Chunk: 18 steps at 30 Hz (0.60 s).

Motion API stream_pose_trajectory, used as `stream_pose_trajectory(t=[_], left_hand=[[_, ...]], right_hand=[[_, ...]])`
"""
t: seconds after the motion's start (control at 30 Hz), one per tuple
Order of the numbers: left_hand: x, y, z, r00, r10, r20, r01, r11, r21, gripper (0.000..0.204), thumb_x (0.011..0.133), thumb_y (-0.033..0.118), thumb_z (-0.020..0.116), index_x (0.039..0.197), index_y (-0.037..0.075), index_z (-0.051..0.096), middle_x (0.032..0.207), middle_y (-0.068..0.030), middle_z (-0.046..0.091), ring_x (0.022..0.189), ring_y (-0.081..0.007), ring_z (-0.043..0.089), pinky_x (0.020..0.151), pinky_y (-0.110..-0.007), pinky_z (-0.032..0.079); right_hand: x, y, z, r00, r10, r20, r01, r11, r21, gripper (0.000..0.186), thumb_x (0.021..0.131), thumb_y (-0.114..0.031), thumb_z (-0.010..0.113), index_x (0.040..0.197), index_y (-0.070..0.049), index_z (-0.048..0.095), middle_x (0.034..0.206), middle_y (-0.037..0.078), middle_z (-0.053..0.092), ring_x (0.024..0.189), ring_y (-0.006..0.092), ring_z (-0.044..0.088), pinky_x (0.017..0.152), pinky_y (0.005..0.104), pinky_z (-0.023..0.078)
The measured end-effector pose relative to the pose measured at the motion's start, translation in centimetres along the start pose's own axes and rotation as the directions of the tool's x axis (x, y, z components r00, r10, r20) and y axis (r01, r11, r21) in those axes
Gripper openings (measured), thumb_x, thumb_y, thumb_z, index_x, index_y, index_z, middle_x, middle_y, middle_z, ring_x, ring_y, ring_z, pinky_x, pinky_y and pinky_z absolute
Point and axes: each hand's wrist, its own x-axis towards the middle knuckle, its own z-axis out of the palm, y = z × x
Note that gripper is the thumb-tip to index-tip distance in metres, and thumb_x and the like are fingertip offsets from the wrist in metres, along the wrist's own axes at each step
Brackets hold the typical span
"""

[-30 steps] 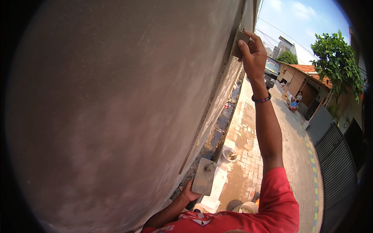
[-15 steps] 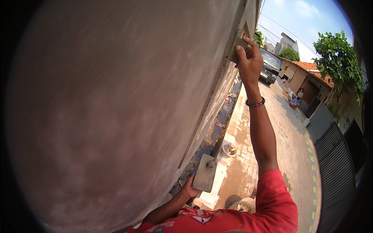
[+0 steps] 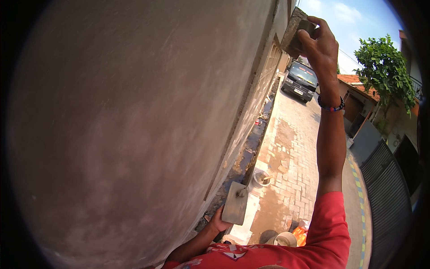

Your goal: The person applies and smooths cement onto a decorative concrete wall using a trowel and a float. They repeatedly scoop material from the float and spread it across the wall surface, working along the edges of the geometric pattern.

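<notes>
My right hand (image 3: 323,50) is raised high past the wall's edge, its fingers and thumb closed round a grey-brown plastering float (image 3: 294,44), which is seen nearly edge-on. The float's handle is mostly hidden by my fingers. Low down near my body, my left hand (image 3: 219,219) grips a rectangular mortar hawk (image 3: 234,207) from its left side. A small lump of grey mortar (image 3: 242,193) sits by the hawk's upper right edge. To my left stands a large, smooth grey plastered wall (image 3: 134,134).
A narrow drain ditch (image 3: 254,134) runs along the wall's foot. On the paving stand a white bucket (image 3: 261,178) with a stick in it and a pale tub (image 3: 285,240). A dark truck (image 3: 300,81) is farther down the lane; a slatted gate (image 3: 386,179) stands right.
My right hand has moved up and to the right with the float, away from the wall's edge. My left hand and the hawk have barely shifted. An orange item now shows beside the tub.
</notes>
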Motion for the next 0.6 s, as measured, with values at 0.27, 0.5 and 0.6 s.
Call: stream_pose_trajectory(t=[0.27,0.5,0.6], left_hand=[[0.0,-0.6,0.5,0.997,0.020,0.072,-0.021,1.000,0.020,0.050,0.093,0.039,0.038,0.130,0.007,0.051,0.130,-0.0103,0.055,0.119,-0.0268,0.052,0.101,-0.045,0.039],[-0.1,-1.2,0.4,0.999,-0.015,0.038,0.013,0.999,0.035,0.048,0.094,0.037,0.039,0.128,0.007,0.052,0.127,-0.0101,0.057,0.117,-0.0266,0.054,0.101,-0.045,0.040],[-0.5,-1.0,0.7,0.999,-0.009,0.037,0.009,1.000,-0.005,0.047,0.093,0.036,0.040,0.128,0.006,0.052,0.126,-0.0103,0.058,0.116,-0.0272,0.054,0.101,-0.045,0.040]], right_hand=[[6.6,-6.8,2.2,0.976,0.067,0.209,-0.045,0.993,-0.110,0.030,0.083,-0.016,0.055,0.104,0.003,0.061,0.086,0.020,0.067,0.078,0.0277,0.067,0.069,0.0396,0.054],[6.2,-3.2,4.4,0.972,-0.072,0.224,0.163,0.891,-0.424,0.032,0.079,-0.027,0.061,0.095,0.000,0.066,0.083,0.022,0.067,0.076,0.0334,0.068,0.070,0.0425,0.054],[1.1,-4.2,4.8,0.961,-0.065,0.269,0.166,0.913,-0.373,0.030,0.075,-0.029,0.064,0.082,0.000,0.066,0.079,0.023,0.066,0.077,0.0385,0.065,0.073,0.0456,0.052]])
